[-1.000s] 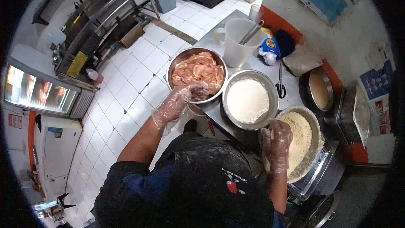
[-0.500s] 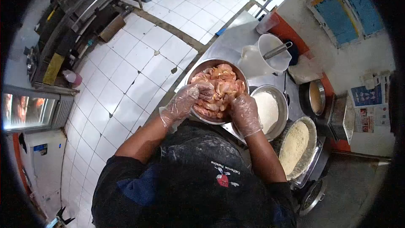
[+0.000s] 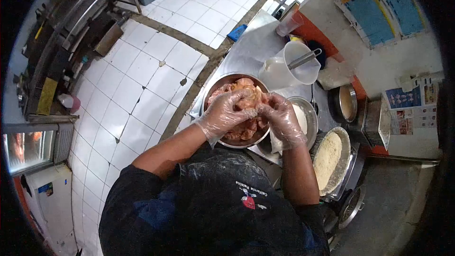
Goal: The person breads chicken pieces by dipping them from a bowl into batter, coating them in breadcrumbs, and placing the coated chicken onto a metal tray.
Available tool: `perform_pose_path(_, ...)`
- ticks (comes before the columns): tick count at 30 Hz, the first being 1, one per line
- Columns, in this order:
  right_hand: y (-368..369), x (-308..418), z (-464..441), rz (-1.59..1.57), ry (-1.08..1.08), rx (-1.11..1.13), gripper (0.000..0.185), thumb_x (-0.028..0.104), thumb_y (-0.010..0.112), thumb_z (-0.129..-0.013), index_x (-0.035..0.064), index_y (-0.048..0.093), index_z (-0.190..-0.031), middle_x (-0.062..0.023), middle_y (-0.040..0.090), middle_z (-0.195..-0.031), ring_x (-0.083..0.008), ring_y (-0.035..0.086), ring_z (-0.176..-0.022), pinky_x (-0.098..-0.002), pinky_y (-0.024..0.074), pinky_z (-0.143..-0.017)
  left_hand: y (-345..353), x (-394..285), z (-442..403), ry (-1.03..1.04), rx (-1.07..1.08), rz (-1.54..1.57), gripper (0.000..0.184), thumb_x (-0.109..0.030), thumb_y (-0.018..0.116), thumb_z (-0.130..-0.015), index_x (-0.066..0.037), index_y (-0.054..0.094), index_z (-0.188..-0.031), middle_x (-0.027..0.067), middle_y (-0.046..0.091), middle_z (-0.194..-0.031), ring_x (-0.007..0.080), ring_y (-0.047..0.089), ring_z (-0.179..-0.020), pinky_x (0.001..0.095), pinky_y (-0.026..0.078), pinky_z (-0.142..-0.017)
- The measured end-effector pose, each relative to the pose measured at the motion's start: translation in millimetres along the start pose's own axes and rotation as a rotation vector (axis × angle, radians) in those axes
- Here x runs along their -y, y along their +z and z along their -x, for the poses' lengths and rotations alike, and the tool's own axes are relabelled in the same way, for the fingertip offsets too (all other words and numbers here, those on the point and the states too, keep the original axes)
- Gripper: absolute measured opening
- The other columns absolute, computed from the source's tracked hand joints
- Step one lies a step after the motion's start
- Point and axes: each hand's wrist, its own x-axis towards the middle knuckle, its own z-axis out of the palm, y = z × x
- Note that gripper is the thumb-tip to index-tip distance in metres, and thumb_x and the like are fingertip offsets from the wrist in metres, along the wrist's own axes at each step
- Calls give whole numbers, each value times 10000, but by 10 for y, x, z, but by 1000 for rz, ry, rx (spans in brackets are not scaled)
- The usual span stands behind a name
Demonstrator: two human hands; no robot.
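Observation:
Raw meat pieces (image 3: pixel 242 131) fill a steel bowl (image 3: pixel 207 96). Over its right half, my left hand (image 3: pixel 223 113), in a clear plastic glove, has its fingers closed round a piece of meat. My right hand (image 3: pixel 283 119), gloved too, pinches the same piece from the right side. The fingertips of both hands nearly meet. Just right of the meat bowl is a bowl of white powder or liquid (image 3: pixel 300 120), partly hidden by my right hand. A basin of pale crumbly flour (image 3: pixel 328 159) sits further right, nearer my body.
A white pitcher (image 3: pixel 279 72) with a metal-handled utensil (image 3: pixel 304 59) stands behind the bowls on the steel table (image 3: pixel 251 57). A pot of light brown liquid (image 3: pixel 347 103) and a metal container (image 3: pixel 379 122) are by the right wall. Tiled floor (image 3: pixel 137 99) lies left.
My right hand has gone from the flour basin to the meat bowl. Both hands have risen slightly and come together on one piece of meat. The view has shifted.

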Motion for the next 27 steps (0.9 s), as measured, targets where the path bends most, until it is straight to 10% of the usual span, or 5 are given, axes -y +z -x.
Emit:
perform_pose_path(6, -119, -328, -42, -79, -64, 22, 359, 27, 786, -836, 20, 646, -1168, -62, 678, -1125, -137, 642, -976, -287, 543, -828, -65, 230, -42, -33, -90, 270, 285, -203, 746, -935, -14, 676, -1136, 75, 628, -1173, 150, 613, -1055, 300, 520, -910)
perform_pose_path(12, 11, -341, -124, -151, 93, 321, 497, 34, 799, -818, 20, 613, -1279, -87, 656, -1216, -205, 639, -1103, -347, 519, -987, -210, 38, -81, 77, 144, -218, 397, -297, 824, -826, -75, 691, -1127, 125, 708, -1147, 289, 656, -1051, 431, 490, -999)
perform_pose_path(20, 87, -298, -59, -222, 100, 378, 443, 57, 779, -850, 7, 623, -1262, -87, 675, -1201, -187, 646, -1087, -337, 518, -978, -338, -101, -124, 64, 307, -349, 429, -338, 826, -813, -84, 666, -1120, 126, 687, -1176, 332, 609, -1152, 441, 438, -1060)
perform_pose_path(27, -6, -91, 28, 341, 71, 230, 280, 63, 738, -889, -3, 690, -1158, -80, 717, -1033, -166, 660, -963, -329, 537, -882, -429, -91, -77, 44, 289, -469, 471, -231, 843, -793, -60, 659, -1191, 156, 704, -1150, 270, 646, -1113, 402, 493, -986)
